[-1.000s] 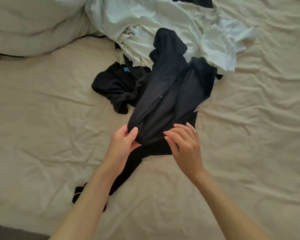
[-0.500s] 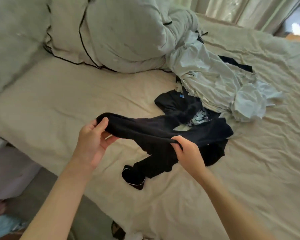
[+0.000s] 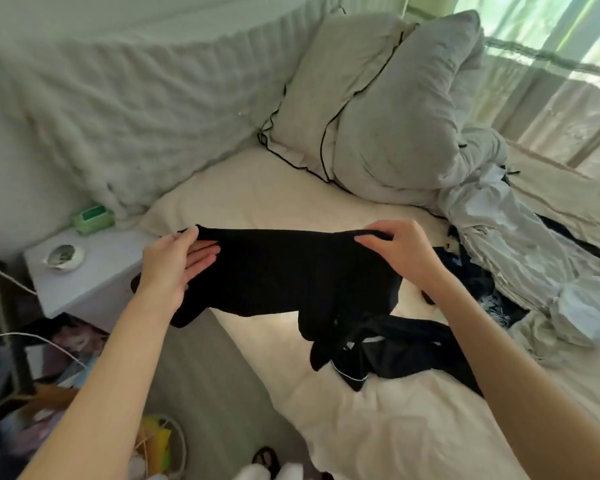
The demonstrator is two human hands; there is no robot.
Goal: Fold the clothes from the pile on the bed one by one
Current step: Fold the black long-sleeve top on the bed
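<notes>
We are holding the black garment (image 3: 291, 275) stretched above the bed (image 3: 378, 420), left hand (image 3: 168, 268) and right hand (image 3: 400, 252) each pinching its top edge, probably to find its shape before folding. The pile (image 3: 520, 268) is lying on the bed, a nightstand (image 3: 94, 271) standing beside it.

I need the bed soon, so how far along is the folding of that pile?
Barely started. No folded clothes show anywhere on the bed. In hand: the left hand and right hand hold a black garment stretched by its top edge above the mattress, its lower part trailing down, not yet folded. Left: the heap of pale and dark clothes at the right, still crumpled.
</notes>
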